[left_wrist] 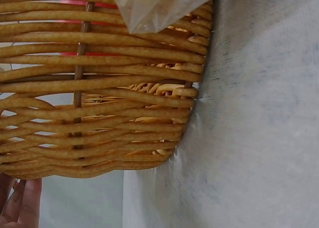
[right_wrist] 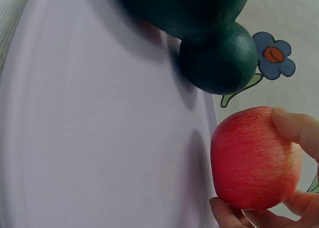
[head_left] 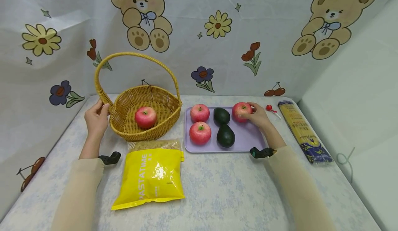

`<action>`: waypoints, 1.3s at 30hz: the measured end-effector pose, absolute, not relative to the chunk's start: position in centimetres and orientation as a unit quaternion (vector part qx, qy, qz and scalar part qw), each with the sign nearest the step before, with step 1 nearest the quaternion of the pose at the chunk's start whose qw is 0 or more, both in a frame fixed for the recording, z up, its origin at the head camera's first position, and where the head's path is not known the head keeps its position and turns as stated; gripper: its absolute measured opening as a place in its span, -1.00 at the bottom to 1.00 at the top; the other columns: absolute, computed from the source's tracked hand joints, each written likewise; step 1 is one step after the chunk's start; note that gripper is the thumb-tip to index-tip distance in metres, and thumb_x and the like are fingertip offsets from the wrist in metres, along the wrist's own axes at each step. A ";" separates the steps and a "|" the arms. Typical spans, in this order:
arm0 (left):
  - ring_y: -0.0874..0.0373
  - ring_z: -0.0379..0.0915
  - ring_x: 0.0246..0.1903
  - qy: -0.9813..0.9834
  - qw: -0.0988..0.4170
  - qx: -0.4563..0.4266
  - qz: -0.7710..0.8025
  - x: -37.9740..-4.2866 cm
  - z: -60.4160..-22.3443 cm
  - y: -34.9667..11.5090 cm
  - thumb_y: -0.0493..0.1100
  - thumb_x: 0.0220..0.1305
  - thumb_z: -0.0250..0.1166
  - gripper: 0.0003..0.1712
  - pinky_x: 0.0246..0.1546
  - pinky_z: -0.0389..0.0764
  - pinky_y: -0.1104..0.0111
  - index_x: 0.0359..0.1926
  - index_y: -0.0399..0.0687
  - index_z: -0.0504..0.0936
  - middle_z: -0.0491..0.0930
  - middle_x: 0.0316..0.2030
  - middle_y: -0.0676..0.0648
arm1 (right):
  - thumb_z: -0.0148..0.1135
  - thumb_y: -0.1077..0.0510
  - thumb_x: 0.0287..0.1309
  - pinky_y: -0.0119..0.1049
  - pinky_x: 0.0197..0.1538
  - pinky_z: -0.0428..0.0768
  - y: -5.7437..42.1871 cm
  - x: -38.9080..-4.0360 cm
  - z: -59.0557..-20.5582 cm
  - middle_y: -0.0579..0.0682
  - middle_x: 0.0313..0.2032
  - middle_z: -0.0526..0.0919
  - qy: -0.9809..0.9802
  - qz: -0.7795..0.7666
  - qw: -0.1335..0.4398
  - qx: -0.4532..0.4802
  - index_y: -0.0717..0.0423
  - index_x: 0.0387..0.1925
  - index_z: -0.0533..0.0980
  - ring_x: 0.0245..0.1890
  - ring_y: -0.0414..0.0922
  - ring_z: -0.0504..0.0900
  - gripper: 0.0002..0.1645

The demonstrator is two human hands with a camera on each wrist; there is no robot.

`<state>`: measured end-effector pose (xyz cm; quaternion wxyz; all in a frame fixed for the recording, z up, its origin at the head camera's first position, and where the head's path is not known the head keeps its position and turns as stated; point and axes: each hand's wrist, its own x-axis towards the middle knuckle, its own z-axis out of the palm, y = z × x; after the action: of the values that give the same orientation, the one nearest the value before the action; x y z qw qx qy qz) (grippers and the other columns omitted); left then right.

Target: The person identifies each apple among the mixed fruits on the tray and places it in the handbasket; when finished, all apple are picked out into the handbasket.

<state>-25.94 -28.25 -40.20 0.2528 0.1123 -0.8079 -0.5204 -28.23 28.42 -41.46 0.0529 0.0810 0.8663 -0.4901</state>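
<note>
A yellow wicker basket (head_left: 161, 129) with a tall arched handle stands at the back left, one red apple (head_left: 145, 117) inside it. My left hand (head_left: 97, 118) grips the basket's left side near the foot of the handle; its fingertips (left_wrist: 31, 200) show at a corner of the left wrist view. At the back right of a lilac tray (head_left: 245, 139), my right hand (head_left: 259, 117) holds a red apple (right_wrist: 256, 158) between thumb and fingers. Two dark green avocados (head_left: 225, 136) and two more apples (head_left: 200, 133) lie on the tray to its left.
A yellow pasta bag (head_left: 152, 177) lies in front of the basket, over a clear packet (head_left: 155, 144). Right of the tray are a red lollipop (head_left: 269, 108) and a long noodle pack (head_left: 303, 129). Printed cloth walls rise behind and at both sides.
</note>
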 end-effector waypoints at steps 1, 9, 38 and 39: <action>0.60 0.41 -0.32 -0.808 0.255 0.110 -0.519 -26.0 -40.2 -28.3 -0.11 0.47 0.09 -0.56 -0.26 0.55 0.80 0.31 -0.02 0.48 0.55 0.17 -0.26 | 0.36 0.08 0.13 0.12 0.38 0.40 28.4 -28.1 -41.3 0.29 0.41 0.19 0.864 -0.494 0.050 0.081 0.10 0.50 0.06 0.35 0.20 0.21 0.00; 0.61 0.42 -0.30 -0.803 0.265 0.098 -0.525 -26.0 -40.4 -28.3 -0.14 0.45 0.11 -0.57 -0.26 0.53 0.81 0.28 -0.06 0.51 0.57 0.14 -0.29 | 0.35 0.05 0.14 -0.16 0.23 0.59 26.9 -27.0 -38.6 0.21 0.39 0.24 0.842 -0.535 0.017 0.068 0.02 0.49 0.11 0.31 0.10 0.26 -0.05; 0.61 0.41 -0.30 -0.807 0.261 0.097 -0.521 -25.9 -40.2 -28.2 -0.14 0.46 0.10 -0.57 -0.26 0.52 0.82 0.29 -0.06 0.50 0.55 0.17 -0.26 | 0.52 0.07 -0.09 -0.26 0.09 0.64 5.5 -26.1 -33.2 -0.01 0.13 0.55 0.818 -0.539 0.047 -0.197 -0.03 0.33 0.33 0.06 -0.10 0.53 -0.09; 0.61 0.41 -0.30 -0.807 0.259 0.100 -0.521 -25.9 -40.2 -28.2 -0.13 0.46 0.10 -0.56 -0.26 0.52 0.82 0.30 -0.05 0.49 0.55 0.17 -0.25 | 0.53 0.07 -0.09 -0.28 0.08 0.64 4.8 -26.3 -33.3 -0.01 0.13 0.56 0.821 -0.534 0.049 -0.198 -0.03 0.33 0.33 0.06 -0.11 0.53 -0.09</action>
<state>-25.91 -28.19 -40.23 0.2589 0.1004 -0.8073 -0.5208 -26.33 4.83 -33.35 0.0488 -0.1982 0.8206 -0.5338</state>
